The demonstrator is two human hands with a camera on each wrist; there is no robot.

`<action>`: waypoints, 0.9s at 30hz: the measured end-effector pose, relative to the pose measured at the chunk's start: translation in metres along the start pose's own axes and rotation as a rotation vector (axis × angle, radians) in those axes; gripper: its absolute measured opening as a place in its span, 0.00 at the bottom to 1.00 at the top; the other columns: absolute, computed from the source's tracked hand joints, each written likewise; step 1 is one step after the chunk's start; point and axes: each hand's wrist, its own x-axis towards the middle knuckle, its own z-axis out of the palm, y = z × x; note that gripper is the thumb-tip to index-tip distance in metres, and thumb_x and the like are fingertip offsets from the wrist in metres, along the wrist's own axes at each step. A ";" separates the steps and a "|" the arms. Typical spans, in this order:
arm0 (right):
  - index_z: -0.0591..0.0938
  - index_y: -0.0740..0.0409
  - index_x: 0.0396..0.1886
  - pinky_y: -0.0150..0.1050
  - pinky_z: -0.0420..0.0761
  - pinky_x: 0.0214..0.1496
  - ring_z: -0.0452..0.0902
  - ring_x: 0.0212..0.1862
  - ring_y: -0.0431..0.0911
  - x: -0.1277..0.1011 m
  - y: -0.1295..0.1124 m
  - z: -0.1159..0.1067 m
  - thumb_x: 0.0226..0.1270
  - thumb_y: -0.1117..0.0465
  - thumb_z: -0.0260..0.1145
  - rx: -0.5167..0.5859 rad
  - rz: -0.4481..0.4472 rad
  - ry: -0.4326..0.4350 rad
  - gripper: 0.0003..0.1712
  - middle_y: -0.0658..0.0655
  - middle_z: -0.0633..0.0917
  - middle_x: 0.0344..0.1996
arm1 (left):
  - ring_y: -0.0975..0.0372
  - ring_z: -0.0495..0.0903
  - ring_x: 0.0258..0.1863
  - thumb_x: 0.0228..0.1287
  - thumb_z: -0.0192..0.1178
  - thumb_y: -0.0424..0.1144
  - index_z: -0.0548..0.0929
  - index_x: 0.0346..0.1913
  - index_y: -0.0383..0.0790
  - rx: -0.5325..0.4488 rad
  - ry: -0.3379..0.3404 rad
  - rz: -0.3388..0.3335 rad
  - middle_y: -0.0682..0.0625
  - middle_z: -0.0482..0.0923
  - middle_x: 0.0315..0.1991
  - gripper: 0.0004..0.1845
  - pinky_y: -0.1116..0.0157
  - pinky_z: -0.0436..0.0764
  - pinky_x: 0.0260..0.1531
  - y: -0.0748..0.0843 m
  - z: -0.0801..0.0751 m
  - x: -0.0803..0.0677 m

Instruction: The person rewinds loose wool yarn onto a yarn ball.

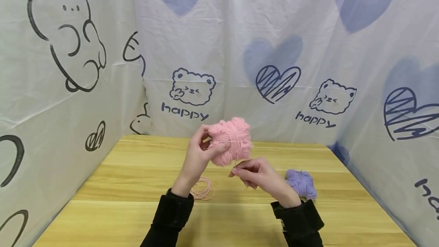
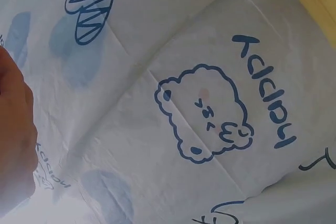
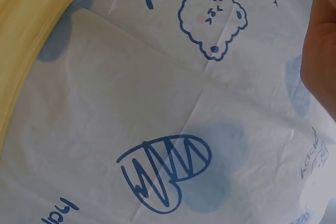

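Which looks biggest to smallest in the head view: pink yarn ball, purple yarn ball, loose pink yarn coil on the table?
1. Pink yarn ball, held up in the left hand, so nearness to the camera may inflate it.
2. Purple yarn ball, partly hidden behind the right hand.
3. Pink yarn coil; close to the purple one, so that pair is unsure.

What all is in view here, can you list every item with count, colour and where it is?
pink yarn ball: 1, pink, held up above the table in the left hand
pink strand: 1, pink, runs from the ball down to the right hand's fingers
pink yarn loops: 1 small coil, pale pink, on the table below the left hand
purple yarn ball: 1, lilac, on the table by the right wrist
table: 1, light wood
backdrop cloth: white with blue hearts, bears, "happy", behind and at both sides
left hand: 1, black sleeve, grips the ball
right hand: 1, black sleeve, pinches the strand
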 end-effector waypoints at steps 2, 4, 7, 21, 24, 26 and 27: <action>0.83 0.70 0.43 0.34 0.64 0.19 0.61 0.18 0.37 0.001 0.002 0.000 0.72 0.59 0.58 0.007 0.011 0.003 0.16 0.47 0.75 0.17 | 0.58 0.80 0.45 0.57 0.65 0.33 0.72 0.53 0.44 -0.040 -0.015 -0.003 0.45 0.73 0.52 0.21 0.64 0.85 0.42 0.002 0.000 0.000; 0.82 0.70 0.44 0.33 0.64 0.19 0.61 0.18 0.37 0.002 0.002 -0.001 0.72 0.59 0.58 0.014 0.014 0.011 0.17 0.47 0.79 0.20 | 0.58 0.80 0.45 0.57 0.65 0.33 0.72 0.53 0.44 -0.058 -0.028 -0.004 0.45 0.73 0.52 0.21 0.64 0.85 0.42 0.003 0.000 0.000; 0.82 0.71 0.45 0.30 0.65 0.20 0.61 0.19 0.36 0.002 0.003 -0.002 0.72 0.59 0.58 0.028 0.020 0.024 0.17 0.46 0.84 0.27 | 0.58 0.80 0.45 0.58 0.64 0.33 0.71 0.53 0.43 -0.073 -0.048 -0.002 0.45 0.73 0.53 0.21 0.64 0.84 0.43 0.004 -0.001 0.000; 0.80 0.49 0.28 0.30 0.62 0.21 0.61 0.20 0.34 -0.008 0.007 -0.019 0.66 0.70 0.54 0.144 -0.004 0.053 0.14 0.41 0.69 0.16 | 0.63 0.79 0.40 0.50 0.62 0.31 0.75 0.52 0.44 -0.210 -0.395 -0.046 0.51 0.78 0.45 0.23 0.66 0.83 0.40 0.004 -0.012 -0.004; 0.82 0.47 0.30 0.27 0.63 0.21 0.63 0.20 0.32 -0.010 0.005 -0.021 0.68 0.68 0.55 0.160 -0.011 0.110 0.14 0.40 0.73 0.18 | 0.61 0.79 0.42 0.47 0.65 0.30 0.75 0.51 0.40 -0.137 -0.504 -0.066 0.50 0.78 0.46 0.24 0.63 0.83 0.42 0.003 -0.015 -0.004; 0.83 0.47 0.32 0.27 0.62 0.20 0.63 0.19 0.32 -0.011 0.003 -0.021 0.70 0.65 0.56 0.166 -0.026 0.148 0.12 0.40 0.75 0.19 | 0.60 0.79 0.42 0.47 0.66 0.30 0.76 0.51 0.38 -0.062 -0.568 -0.062 0.48 0.79 0.46 0.24 0.62 0.83 0.43 0.002 -0.016 -0.005; 0.83 0.48 0.31 0.28 0.61 0.19 0.63 0.19 0.32 -0.011 0.002 -0.020 0.71 0.63 0.56 0.166 -0.031 0.166 0.11 0.40 0.75 0.19 | 0.60 0.79 0.42 0.47 0.66 0.30 0.76 0.52 0.38 -0.014 -0.588 -0.062 0.47 0.79 0.46 0.24 0.62 0.83 0.43 0.001 -0.017 -0.004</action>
